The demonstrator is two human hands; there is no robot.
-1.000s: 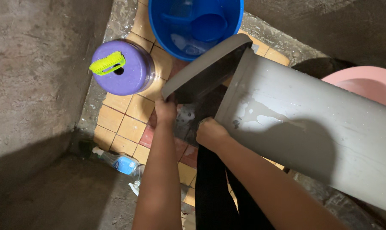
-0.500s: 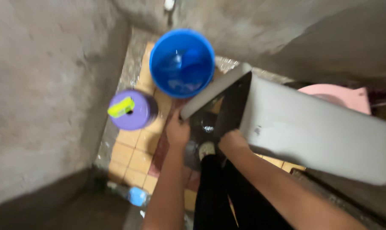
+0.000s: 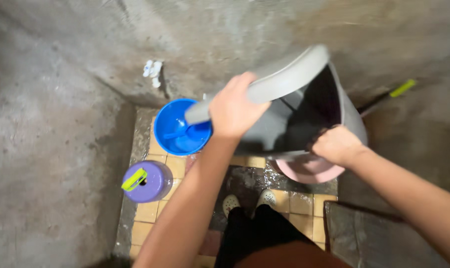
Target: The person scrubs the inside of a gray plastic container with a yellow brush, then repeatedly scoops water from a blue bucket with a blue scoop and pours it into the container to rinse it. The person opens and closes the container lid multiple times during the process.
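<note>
A tall grey plastic bin (image 3: 351, 116) is held up in front of me, its dark opening turned toward me. My left hand (image 3: 237, 106) grips its hinged grey lid (image 3: 279, 82) near the front edge. At the lower rim of the bin's mouth, my right hand (image 3: 336, 145) is closed on the edge. Below the bin I see my two feet in pale clogs (image 3: 248, 201) on wet tiles.
A blue bucket (image 3: 173, 129) with a blue scoop inside stands on the tiled floor by the rough concrete wall. A purple lidded container with a yellow-green handle (image 3: 144, 181) sits at left. A pink basin (image 3: 309, 171) lies under the bin. A white tap (image 3: 153, 69) sticks out of the wall.
The bin has been raised and tipped upright toward me; my view has pulled back and up, so the wall, tap and my feet now show. Both hands keep their hold.
</note>
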